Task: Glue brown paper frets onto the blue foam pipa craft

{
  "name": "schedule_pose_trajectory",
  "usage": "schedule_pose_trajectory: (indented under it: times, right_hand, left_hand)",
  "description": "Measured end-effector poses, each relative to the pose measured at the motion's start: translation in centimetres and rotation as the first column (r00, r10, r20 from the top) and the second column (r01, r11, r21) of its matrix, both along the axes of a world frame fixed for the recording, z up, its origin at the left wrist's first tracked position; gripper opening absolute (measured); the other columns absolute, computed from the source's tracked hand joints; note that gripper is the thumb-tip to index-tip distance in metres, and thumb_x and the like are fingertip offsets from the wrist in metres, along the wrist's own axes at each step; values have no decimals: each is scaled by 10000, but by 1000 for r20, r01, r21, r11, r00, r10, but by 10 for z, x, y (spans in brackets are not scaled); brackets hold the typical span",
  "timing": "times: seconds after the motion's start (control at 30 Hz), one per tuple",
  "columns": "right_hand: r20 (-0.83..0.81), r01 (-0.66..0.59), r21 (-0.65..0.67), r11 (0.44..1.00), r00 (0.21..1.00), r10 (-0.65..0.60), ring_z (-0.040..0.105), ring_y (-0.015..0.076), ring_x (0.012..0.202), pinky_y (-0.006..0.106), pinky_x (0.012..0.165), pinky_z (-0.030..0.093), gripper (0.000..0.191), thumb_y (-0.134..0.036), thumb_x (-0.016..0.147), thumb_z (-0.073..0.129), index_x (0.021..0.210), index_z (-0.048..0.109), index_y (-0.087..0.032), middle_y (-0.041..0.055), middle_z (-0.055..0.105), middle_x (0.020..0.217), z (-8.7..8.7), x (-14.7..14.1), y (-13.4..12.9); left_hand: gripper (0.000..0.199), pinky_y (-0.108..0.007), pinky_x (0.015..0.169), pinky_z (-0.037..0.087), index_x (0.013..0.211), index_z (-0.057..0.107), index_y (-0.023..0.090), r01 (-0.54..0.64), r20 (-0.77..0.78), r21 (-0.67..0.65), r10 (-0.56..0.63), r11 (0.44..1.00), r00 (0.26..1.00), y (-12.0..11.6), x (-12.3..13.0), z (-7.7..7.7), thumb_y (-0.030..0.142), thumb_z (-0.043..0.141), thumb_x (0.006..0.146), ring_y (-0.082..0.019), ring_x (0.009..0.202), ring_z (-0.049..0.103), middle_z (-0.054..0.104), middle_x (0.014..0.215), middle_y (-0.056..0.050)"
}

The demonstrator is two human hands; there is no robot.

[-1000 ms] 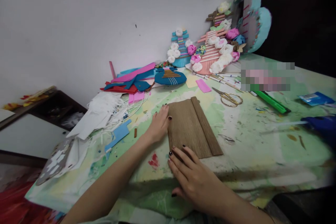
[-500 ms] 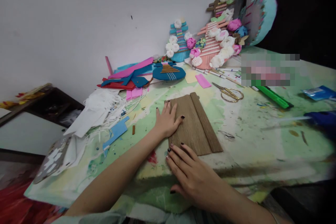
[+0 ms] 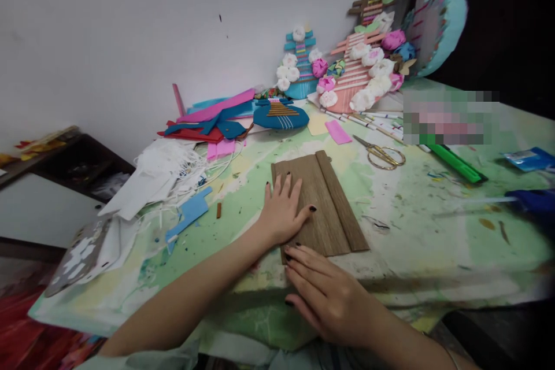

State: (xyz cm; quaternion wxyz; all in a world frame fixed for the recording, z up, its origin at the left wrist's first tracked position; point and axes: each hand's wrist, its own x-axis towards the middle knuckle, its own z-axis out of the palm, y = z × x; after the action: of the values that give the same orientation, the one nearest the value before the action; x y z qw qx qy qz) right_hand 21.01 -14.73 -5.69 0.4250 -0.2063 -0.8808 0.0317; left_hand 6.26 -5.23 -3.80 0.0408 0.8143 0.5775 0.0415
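A brown, finely grained sheet that looks like crepe paper (image 3: pixel 323 214) lies on the table in front of me, with a folded band along its right side. My left hand (image 3: pixel 282 208) rests flat on the sheet's left part, fingers spread and thumb pointing right. At the near left corner, my right hand (image 3: pixel 325 289) has its fingers stretched out side by side, the fingertips touching the sheet's edge. The paper under both hands is hidden. A narrow raised strip shows along the far left edge of the sheet.
Gold-handled scissors (image 3: pixel 384 156) and a green cutter (image 3: pixel 459 163) lie beyond the sheet to the right. Blue scraps (image 3: pixel 188 214) and white paper with strings (image 3: pixel 147 179) are on the left. Flower-decorated paper instruments (image 3: pixel 301 72) lean against the wall.
My left hand has slid a little right and nearer over the sheet, uncovering more of its far left edge. My right hand has also shifted slightly right and stays by the corner.
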Motion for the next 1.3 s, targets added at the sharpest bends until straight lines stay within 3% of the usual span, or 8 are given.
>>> schedule_pose_trajectory:
  times: [0.2, 0.3, 0.43, 0.67, 0.87, 0.97, 1.1, 1.3]
  right_hand:
    - [-248, -64, -103, 993, 968, 37, 635, 197, 937, 369, 880, 505, 269, -52, 798, 499, 1031, 620, -114, 87, 710, 884, 19, 19, 5]
    - [-195, 247, -200, 948, 938, -285, 614, 220, 927, 393, 840, 485, 238, -99, 830, 479, 1024, 605, -156, 93, 684, 924, 24, 37, 19]
    - [168, 653, -216, 726, 757, -631, 545, 320, 992, 465, 837, 454, 386, -314, 856, 499, 1165, 534, -86, 176, 633, 1046, 21, 59, 52]
    - [472, 722, -349, 598, 686, -553, 592, 283, 842, 356, 720, 440, 455, -383, 832, 524, 1153, 506, -61, 156, 636, 902, 21, 60, 90]
    - [564, 705, -567, 425, 709, -424, 596, 239, 730, 288, 579, 365, 320, -292, 731, 613, 993, 564, -115, 94, 643, 788, 39, 44, 118]
    - [510, 606, -676, 419, 796, -328, 578, 216, 690, 277, 551, 346, 77, -230, 687, 597, 704, 568, -161, 54, 612, 705, 50, 39, 130]
    - [80, 169, -880, 444, 974, -213, 598, 192, 733, 270, 596, 421, 94, -229, 709, 554, 782, 573, -174, 24, 631, 785, 79, 27, 141]
    - [-344, -284, -901, 327, 928, -142, 622, 165, 749, 272, 667, 481, 326, -244, 670, 642, 982, 554, -214, -6, 655, 868, 129, 3, 167]
  left_hand:
    - [755, -593, 1099, 58, 1440, 243, 131, -9, 69, -7, 10, 1000, 998, 4, -3, 0, 631, 193, 876, -361, 1408, 64, 175, 1532, -164]
    - [649, -510, 1130, 112, 1416, 277, 146, -24, 256, -48, 36, 999, 966, 10, -11, 5, 516, 69, 925, -266, 1413, 144, 235, 1523, -123]
    - [697, -462, 1132, 158, 1402, 283, 80, -114, 371, -27, 116, 993, 921, -2, -12, 12, 539, 85, 916, -257, 1417, 128, 216, 1521, -162]
    - [941, -629, 1077, -21, 1454, 201, 89, 118, 134, -30, -113, 993, 984, -48, 10, 4, 737, 304, 779, -402, 1396, -50, 96, 1534, -209]
    - [778, -566, 1113, 65, 1430, 247, 87, 51, 396, -78, -16, 996, 918, -37, -1, 7, 587, 383, 850, -354, 1413, 13, 97, 1533, -216]
    - [686, -493, 1135, 119, 1382, 297, 116, -60, 663, -11, 52, 998, 747, -18, -15, 5, 445, 522, 824, -309, 1417, 69, 102, 1530, -202]
    - [742, -477, 1125, 177, 1341, 272, 195, -216, 948, -60, 123, 975, 292, 14, -32, 3, 380, 668, 741, -304, 1401, 151, 165, 1499, -172]
    - [897, -385, 905, 475, 1284, 295, 272, 109, 848, -331, 346, 937, -401, 35, -42, 17, 320, 836, 571, -279, 1148, 534, 309, 1424, -156]
